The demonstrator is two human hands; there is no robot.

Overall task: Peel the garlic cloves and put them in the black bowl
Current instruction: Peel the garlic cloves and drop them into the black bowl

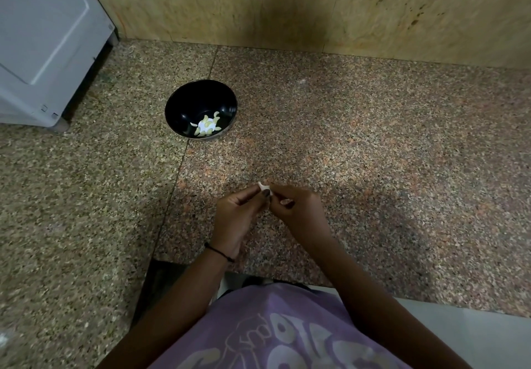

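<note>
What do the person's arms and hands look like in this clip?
Both forearms are bare. The left hand has a dark-painted thumbnail and a thin black bracelet at the wrist. The right hand shows no ring or band. The shirt is lilac with pale print.

Both bare forearms reach in from the near edge and converge toward the middle. The left forearm (172,305) slants up to the right, and the right forearm (367,291) slants up to the left. The left wrist carries a thin black band (219,252). The left hand (238,213) has its fingers curled, and its thumb presses onto a garlic clove (263,187) at its far tip. The right hand (298,210) shows its back, fingers curled inward, touching the left hand at the fingertips. It seems to pinch the same clove, though which fingers hold it is hard to tell.
</note>
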